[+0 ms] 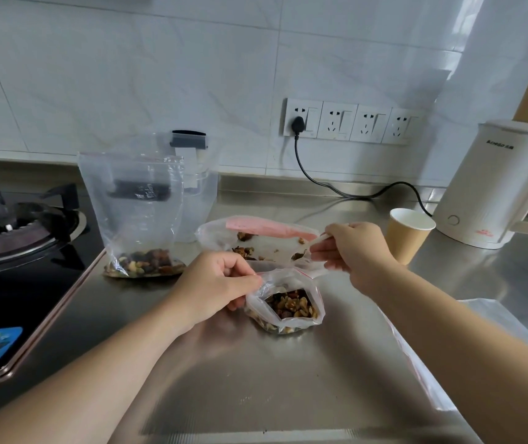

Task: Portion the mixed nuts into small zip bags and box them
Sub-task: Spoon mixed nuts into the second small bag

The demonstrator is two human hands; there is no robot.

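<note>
A small zip bag (288, 307) stands open on the steel counter, holding mixed nuts. My left hand (214, 283) pinches its rim on the left side. My right hand (352, 251) grips a white spoon handle (320, 240) whose bowl reaches into the supply bag (256, 238), a clear bag with a pink strip lying behind the small one, with nuts scattered inside. A second zip bag (137, 213) stands upright at the left with a layer of nuts at its bottom.
A gas stove (16, 229) takes up the left side. A paper cup (408, 235) and a white electric kettle (496, 187) stand at the right, its cord plugged into the wall sockets (349, 120). Flat empty zip bags (467, 344) lie at the right front.
</note>
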